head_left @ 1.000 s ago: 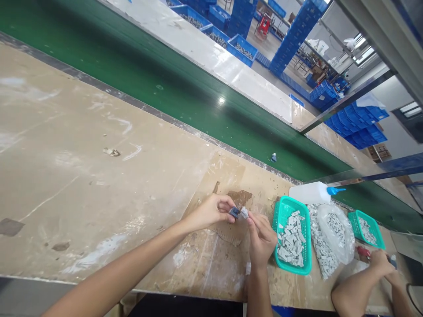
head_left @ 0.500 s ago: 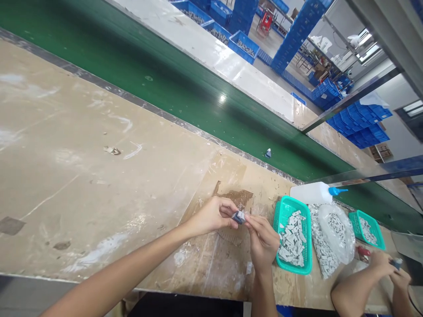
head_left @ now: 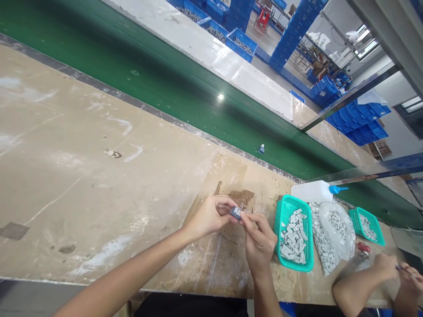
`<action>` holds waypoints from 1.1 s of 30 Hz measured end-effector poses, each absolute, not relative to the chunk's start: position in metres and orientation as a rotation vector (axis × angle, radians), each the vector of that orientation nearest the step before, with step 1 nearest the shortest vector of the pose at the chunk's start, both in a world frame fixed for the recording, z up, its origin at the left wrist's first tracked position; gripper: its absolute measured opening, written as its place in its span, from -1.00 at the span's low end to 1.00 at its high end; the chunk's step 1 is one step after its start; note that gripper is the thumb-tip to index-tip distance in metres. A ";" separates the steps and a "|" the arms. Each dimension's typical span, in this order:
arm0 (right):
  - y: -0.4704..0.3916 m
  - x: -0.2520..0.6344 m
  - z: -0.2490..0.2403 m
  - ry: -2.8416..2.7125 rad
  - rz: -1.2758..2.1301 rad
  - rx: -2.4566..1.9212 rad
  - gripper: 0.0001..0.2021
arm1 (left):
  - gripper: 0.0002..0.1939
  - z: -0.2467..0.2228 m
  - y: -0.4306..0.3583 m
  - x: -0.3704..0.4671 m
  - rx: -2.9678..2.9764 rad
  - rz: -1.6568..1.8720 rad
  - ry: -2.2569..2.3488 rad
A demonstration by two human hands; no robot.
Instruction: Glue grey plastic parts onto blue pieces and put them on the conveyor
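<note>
Between my two hands is a small dark grey-blue plastic part (head_left: 235, 212) with a lighter grey face. My left hand (head_left: 214, 214) pinches it from the left between thumb and fingers. From the right, the closed thumb and fingertips of my right hand (head_left: 259, 235) press on its edge. Both hands are above the worn bench, over a brown stained patch (head_left: 243, 198). Just right of my right hand stands a green basket (head_left: 309, 246) of small light grey pieces (head_left: 294, 237).
Past the bench runs a green conveyor belt (head_left: 198, 105) carrying a small blue-grey part (head_left: 261, 149). A white bottle with blue nozzle (head_left: 312, 191), a clear bag of pieces (head_left: 346, 229) and a second green basket (head_left: 381, 240) sit rightward. A co-worker's hands (head_left: 386, 266) work at far right.
The part in my hands has turned so its lighter face shows more. On the belt, the small part has moved left and slightly away. The co-worker's hands have shifted right.
</note>
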State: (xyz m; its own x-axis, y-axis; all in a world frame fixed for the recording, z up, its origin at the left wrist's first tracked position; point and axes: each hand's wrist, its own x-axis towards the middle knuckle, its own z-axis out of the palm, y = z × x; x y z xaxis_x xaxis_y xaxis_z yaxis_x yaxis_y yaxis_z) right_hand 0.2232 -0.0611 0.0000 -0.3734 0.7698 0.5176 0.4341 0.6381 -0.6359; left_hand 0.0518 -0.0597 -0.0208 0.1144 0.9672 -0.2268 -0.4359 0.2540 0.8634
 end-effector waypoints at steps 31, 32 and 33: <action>-0.050 0.269 -0.003 -1.175 0.713 -1.527 -0.53 | -0.72 -0.010 -0.048 0.035 0.011 1.243 0.778; -0.049 0.273 -0.003 -1.186 0.686 -1.530 -0.54 | -0.70 -0.009 -0.046 0.034 0.000 1.260 0.813; -0.049 0.276 -0.004 -1.215 0.660 -1.540 -0.55 | -0.70 -0.008 -0.044 0.033 -0.008 1.280 0.852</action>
